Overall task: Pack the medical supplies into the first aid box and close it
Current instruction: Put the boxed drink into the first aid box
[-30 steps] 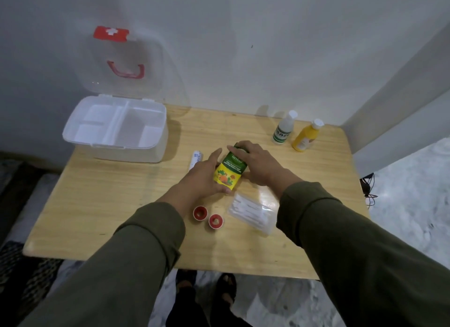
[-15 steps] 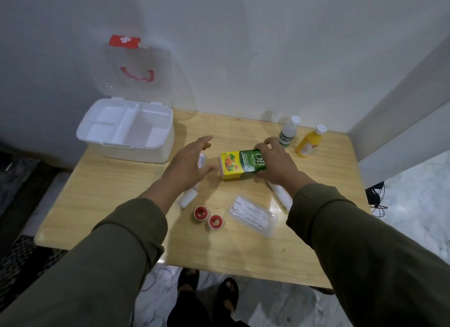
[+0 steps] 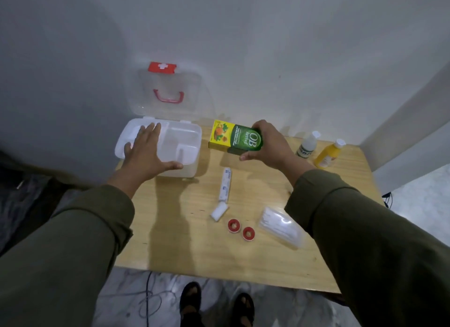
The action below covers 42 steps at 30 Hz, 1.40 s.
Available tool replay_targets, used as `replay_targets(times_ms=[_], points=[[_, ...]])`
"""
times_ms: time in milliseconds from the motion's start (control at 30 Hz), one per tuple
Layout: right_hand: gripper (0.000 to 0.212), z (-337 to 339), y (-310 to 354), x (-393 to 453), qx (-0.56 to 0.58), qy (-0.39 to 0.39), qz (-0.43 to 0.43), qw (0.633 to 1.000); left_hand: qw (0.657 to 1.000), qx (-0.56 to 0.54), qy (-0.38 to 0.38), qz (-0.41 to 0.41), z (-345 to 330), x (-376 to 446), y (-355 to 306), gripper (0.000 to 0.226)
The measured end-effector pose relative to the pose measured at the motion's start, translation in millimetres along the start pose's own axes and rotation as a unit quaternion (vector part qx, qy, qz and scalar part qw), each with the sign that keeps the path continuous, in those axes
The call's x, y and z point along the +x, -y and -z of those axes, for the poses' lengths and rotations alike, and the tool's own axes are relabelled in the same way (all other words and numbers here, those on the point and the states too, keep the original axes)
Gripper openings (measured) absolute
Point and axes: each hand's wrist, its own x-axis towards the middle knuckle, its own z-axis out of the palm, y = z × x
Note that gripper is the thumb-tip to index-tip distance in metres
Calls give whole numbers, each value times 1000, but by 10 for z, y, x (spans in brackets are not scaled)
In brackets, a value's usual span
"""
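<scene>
The white first aid box (image 3: pixel 187 141) stands open at the table's back left, its clear lid (image 3: pixel 168 92) with a red handle leaning on the wall. My left hand (image 3: pixel 146 151) lies flat, fingers spread, over the box's front left rim and tray. My right hand (image 3: pixel 267 144) holds the green and yellow medicine carton (image 3: pixel 233 137) in the air just right of the box. On the table lie a white tube (image 3: pixel 225 185), a gauze roll (image 3: pixel 218 212), two red tape rolls (image 3: pixel 234 225) (image 3: pixel 248 233) and a clear packet (image 3: pixel 280 225).
A white bottle (image 3: pixel 308 146) and a yellow bottle (image 3: pixel 328 153) stand at the wooden table's (image 3: pixel 194 248) back right, close to the wall corner. A cable and my feet show on the floor below the table's near edge.
My right hand has lifted the carton off the table and carried it left toward the box. My left hand let go of it and moved onto the box. The view shifted left.
</scene>
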Motion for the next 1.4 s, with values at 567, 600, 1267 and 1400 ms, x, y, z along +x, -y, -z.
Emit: replay_targets(times_ms=[567,600,1267,1400], points=[[80,-600,694,408,-75,5,22,997,988,95,113,-53,-63,360,672,123],[81,-615,715,442,-83,6,26,996,988,92,110,-54,-67,363,676,124],[118,-1295,1065,799,-150,16,54,987,984,111,129,-52,-120,380,689,129],[117,-1438,1090,803,-142,23,27,989,985,106,130,-50,-132,388,696,129]])
